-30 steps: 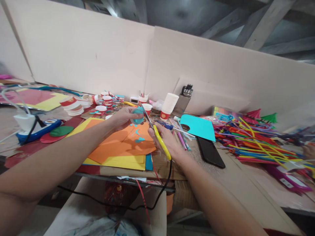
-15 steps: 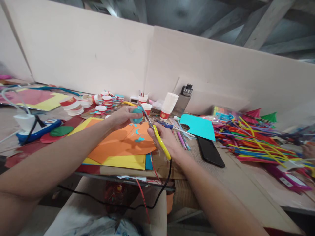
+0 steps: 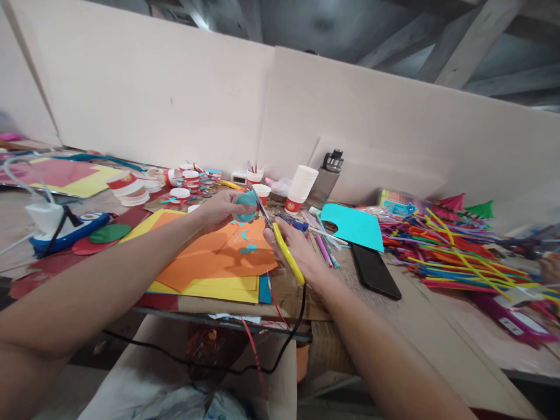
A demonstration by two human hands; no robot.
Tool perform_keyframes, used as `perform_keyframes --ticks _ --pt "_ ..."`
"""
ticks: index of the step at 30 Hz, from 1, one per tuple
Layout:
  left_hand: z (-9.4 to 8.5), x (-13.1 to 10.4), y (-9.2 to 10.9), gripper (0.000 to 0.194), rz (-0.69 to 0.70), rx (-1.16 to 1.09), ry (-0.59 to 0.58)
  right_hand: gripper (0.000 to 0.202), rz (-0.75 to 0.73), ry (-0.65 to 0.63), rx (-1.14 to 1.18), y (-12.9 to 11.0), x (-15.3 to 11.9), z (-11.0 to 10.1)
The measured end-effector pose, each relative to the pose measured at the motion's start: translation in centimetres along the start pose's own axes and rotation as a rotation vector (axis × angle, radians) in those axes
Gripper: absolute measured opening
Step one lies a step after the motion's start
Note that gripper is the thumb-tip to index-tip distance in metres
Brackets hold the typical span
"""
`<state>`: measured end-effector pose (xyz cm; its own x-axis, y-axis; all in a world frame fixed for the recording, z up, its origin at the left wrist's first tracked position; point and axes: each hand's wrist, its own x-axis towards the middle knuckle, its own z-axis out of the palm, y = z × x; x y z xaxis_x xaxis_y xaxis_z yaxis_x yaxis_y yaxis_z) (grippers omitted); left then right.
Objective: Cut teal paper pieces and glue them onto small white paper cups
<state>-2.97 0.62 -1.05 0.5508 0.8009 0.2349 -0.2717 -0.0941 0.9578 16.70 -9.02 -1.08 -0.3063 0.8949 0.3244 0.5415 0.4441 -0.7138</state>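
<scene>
Pinched in my left hand is a small round piece of teal paper, held above the table. My right hand grips yellow-handled scissors, whose blades point up and left, close against the paper's right edge. Below both hands lies orange paper, with small teal scraps on it. Yellow sheets show under the orange one. To the right, a larger turquoise sheet has a round notch cut from its left side.
A black phone lies partly beneath the turquoise sheet. Stacked paper cups and a grey bottle stand behind. Colourful pipe cleaners are heaped on the right. A blue-and-white power strip and a green paper circle are at left.
The teal paper and my left hand have shifted slightly right, turning a little against the scissors. My right hand stays nearly in place.
</scene>
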Motion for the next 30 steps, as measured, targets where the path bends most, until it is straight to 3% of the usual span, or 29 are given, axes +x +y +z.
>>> perform_keyframes --ticks 15,22,30 --pt "-0.6 -0.1 0.5 0.026 -0.042 0.041 0.009 0.038 -0.037 0.022 -0.032 -0.4 -0.1 -0.1" --pt "-0.1 0.0 0.4 0.025 0.027 -0.035 0.070 0.039 -0.020 0.054 -0.056 -0.2 -0.1 0.0" --pt "0.4 0.0 0.2 0.029 0.043 -0.005 0.019 0.031 0.006 0.005 -0.017 0.0 -0.2 0.0"
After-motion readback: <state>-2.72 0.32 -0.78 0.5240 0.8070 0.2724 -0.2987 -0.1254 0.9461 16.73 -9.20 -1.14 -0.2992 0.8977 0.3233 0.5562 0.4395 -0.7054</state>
